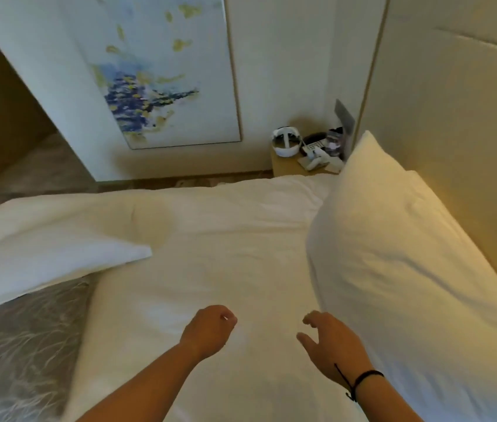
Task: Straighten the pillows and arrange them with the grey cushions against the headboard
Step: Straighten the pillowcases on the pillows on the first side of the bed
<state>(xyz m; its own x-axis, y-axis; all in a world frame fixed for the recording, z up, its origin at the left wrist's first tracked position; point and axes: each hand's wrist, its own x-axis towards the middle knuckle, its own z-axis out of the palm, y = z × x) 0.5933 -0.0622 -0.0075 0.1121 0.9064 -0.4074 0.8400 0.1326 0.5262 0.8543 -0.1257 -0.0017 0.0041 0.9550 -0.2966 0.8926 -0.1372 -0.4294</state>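
Observation:
A large white pillow (393, 245) leans upright against the beige padded headboard (454, 117) on the right. A second white pillow (43, 239) lies flat at the left of the bed. Partly under it, at the lower left, lies a grey patterned cushion (22, 354). My left hand (210, 327) hovers over the white sheet (225, 239) with its fingers curled in and nothing in it. My right hand (329, 342), a black cord at the wrist, is spread open just beside the upright pillow's lower edge, holding nothing.
A wooden bedside table (286, 167) stands beyond the far edge of the bed, carrying a white headset (286, 143), a phone and small items. A large painting (162, 71) hangs on the far wall. Grey carpet (43, 172) shows at the left.

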